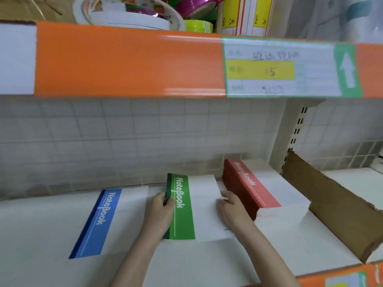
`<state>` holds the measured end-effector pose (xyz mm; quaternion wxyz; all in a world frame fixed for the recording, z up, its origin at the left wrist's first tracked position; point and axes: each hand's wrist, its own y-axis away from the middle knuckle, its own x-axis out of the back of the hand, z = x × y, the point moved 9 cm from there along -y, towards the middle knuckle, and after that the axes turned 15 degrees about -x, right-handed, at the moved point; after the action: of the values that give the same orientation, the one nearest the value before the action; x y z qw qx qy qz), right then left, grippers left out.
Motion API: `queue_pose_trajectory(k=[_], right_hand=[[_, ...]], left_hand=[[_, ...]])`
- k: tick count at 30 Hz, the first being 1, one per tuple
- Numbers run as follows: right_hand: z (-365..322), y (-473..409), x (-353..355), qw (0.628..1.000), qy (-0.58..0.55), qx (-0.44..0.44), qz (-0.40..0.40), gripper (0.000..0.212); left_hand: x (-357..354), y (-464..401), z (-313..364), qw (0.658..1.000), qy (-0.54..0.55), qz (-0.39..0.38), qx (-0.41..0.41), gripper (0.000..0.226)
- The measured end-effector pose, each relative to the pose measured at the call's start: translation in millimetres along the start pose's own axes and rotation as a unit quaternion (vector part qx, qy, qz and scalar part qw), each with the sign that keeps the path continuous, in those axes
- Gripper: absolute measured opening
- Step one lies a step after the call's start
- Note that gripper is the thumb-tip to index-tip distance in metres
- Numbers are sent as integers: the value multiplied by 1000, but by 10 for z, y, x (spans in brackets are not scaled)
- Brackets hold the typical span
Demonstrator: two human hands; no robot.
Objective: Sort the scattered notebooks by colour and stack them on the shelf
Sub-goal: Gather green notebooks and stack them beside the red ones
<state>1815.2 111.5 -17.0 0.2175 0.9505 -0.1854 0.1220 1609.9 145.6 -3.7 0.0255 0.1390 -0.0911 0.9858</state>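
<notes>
Three lots of notebooks lie on the white shelf (37,235). A blue-striped notebook (97,222) lies flat at the left. In the middle lies the green-striped notebook (184,208); my left hand (159,214) grips its left spine edge with the thumb on top, and my right hand (232,210) holds its right edge. On the right rises a tall stack of red-striped notebooks (255,187), close beside my right hand.
A brown cardboard divider (335,206) stands slanted right of the red stack. Overhead runs an orange shelf edge (124,61) with a price label (279,68); tape rolls (128,13) sit above it. A white grid panel (124,137) backs the shelf.
</notes>
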Motion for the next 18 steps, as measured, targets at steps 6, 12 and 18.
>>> queue_pose_trajectory(k=[6, 12, 18], right_hand=[[-80, -168, -23, 998, 60, 30, 3, 24], [-250, -223, -24, 982, 160, 89, 47, 14], [-230, -305, -67, 970, 212, 102, 62, 20]], left_hand=[[-39, -77, -5, 994, -98, -1, -51, 17], [-34, -201, -100, 973, -210, 18, -88, 12], [-67, -251, -211, 961, -256, 28, -98, 10]])
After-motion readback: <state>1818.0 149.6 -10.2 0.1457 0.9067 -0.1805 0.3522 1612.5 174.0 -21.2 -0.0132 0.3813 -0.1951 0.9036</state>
